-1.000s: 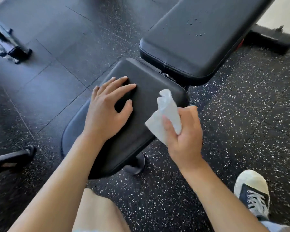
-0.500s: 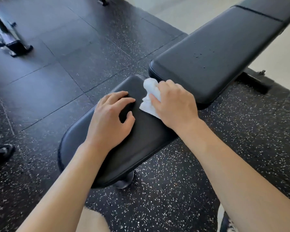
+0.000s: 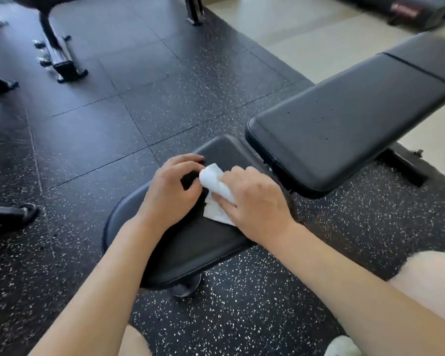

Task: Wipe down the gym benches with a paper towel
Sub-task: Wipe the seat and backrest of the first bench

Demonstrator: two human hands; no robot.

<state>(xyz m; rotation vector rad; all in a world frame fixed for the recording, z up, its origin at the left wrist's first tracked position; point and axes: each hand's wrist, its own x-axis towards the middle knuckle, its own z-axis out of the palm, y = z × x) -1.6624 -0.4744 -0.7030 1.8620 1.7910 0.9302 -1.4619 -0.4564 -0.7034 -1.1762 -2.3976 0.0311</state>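
Observation:
A black gym bench stands on the speckled rubber floor, with its seat pad [image 3: 190,247] near me and its long back pad [image 3: 344,119] running off to the upper right. A few droplets show on the back pad. My right hand [image 3: 257,201] grips a crumpled white paper towel [image 3: 215,186] and presses it onto the middle of the seat pad. My left hand [image 3: 170,191] rests on the seat's left side with arched fingers, fingertips on the pad, its thumb right beside the towel.
The bench's black foot [image 3: 401,165] sticks out under the back pad on the right. Other equipment legs [image 3: 62,60] stand at the upper left. A dark sandal [image 3: 10,217] lies at the left edge. My knee [image 3: 427,278] and white shoe [image 3: 342,346] are at the lower right.
My right hand brought the towel down from the air onto the seat pad and slid it left toward my left hand. My left fingers have arched more. The view has pulled back.

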